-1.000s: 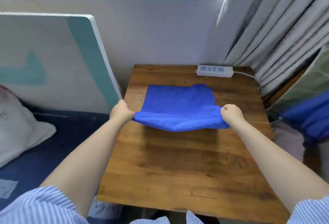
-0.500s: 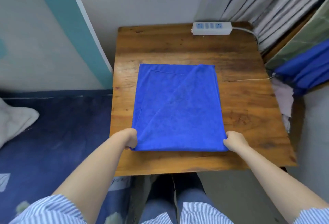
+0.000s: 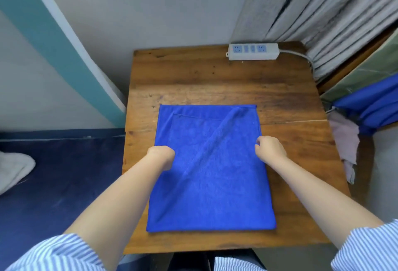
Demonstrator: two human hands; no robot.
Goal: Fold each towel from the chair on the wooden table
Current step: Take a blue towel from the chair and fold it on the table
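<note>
Blue towel (image 3: 212,176) lies flat; curled fingers (image 3: 259,141) over both side edges.

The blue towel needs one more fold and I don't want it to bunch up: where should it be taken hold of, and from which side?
Probably at the two near corners of the blue towel, coming from the near edge of the wooden table. It lies flat, longer front to back, so lifting that edge onto the far one halves it. A diagonal ridge crosses it; smooth that first.
</note>
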